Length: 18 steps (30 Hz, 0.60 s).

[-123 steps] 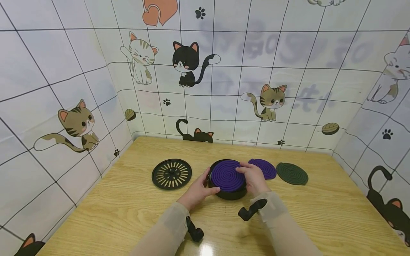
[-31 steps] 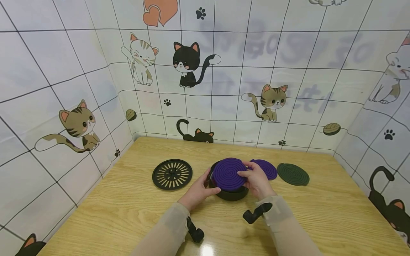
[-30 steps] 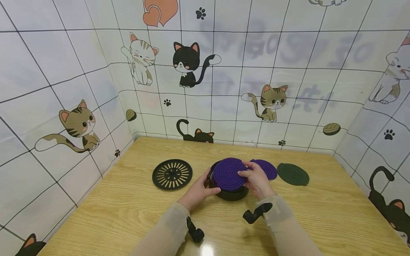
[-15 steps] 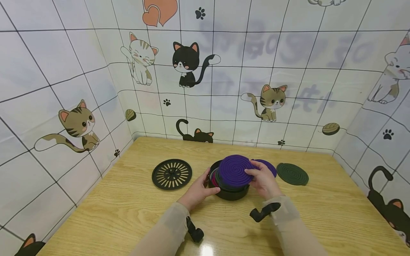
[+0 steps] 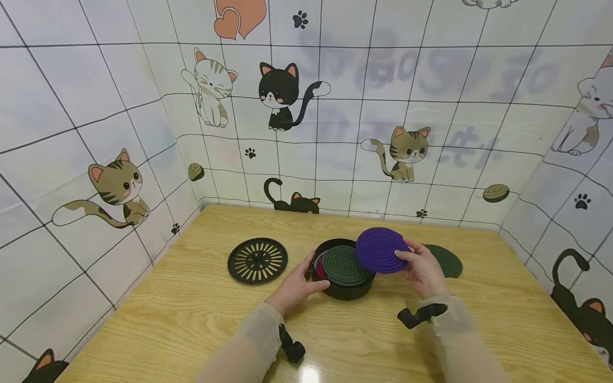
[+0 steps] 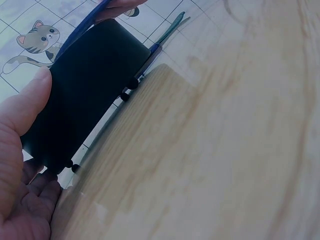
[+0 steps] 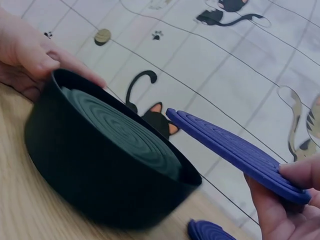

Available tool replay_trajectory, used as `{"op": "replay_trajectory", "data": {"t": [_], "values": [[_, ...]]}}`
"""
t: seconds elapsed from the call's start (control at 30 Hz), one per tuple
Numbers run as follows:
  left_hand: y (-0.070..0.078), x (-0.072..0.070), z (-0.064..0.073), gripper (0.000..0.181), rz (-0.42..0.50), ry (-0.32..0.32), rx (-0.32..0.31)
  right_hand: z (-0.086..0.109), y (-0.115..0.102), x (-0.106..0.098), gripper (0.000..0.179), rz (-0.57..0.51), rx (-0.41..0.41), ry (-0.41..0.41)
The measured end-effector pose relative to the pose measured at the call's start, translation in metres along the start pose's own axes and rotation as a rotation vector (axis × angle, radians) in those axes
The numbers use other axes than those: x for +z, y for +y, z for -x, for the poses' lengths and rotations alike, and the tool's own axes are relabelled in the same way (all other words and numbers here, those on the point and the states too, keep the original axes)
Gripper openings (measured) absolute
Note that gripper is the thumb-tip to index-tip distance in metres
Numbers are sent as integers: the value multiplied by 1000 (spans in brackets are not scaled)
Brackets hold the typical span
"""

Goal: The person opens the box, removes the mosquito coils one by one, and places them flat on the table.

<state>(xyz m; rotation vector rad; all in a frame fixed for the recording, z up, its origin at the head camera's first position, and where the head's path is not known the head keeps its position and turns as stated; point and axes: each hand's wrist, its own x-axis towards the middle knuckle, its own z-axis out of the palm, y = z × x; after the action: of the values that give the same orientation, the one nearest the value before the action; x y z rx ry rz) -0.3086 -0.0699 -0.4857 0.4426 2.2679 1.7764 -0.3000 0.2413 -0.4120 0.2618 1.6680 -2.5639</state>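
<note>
I sit my work on a pale wood-grain table (image 5: 191, 324), with white, grid-lined walls (image 5: 345, 69) printed with cartoon cats and paws at its far edge and to left and right. I count two purple coils, two green coils, one black round container and one slotted black disc. My left hand (image 5: 296, 283) curls, thumb and fingers well spread, round the left side of the container (image 5: 347, 293). My right hand (image 5: 425, 272) pinches one purple coil (image 5: 380, 249), thumb on top and fingers beneath, in the air by the container's right rim. Inside the container lies a green coil (image 5: 346, 265), a pinkish-red edge (image 5: 320, 267) showing at its left. The slotted disc (image 5: 257, 260) lies flat, left of the container. Far right, my right hand partly covers the other green coil (image 5: 446, 261); the second purple coil (image 7: 212, 231) shows only from my right wrist.
</note>
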Motion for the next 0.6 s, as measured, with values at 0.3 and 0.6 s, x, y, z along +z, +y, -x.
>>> {"op": "replay_trajectory", "data": {"t": [0.3, 0.6], "values": [[-3, 0, -1, 100, 10, -5, 13, -1, -12, -37, 42, -116, -4, 29], [-2, 1, 0, 98, 33, -9, 9, -7, -17, -73, 45, -234, -10, 144]]}}
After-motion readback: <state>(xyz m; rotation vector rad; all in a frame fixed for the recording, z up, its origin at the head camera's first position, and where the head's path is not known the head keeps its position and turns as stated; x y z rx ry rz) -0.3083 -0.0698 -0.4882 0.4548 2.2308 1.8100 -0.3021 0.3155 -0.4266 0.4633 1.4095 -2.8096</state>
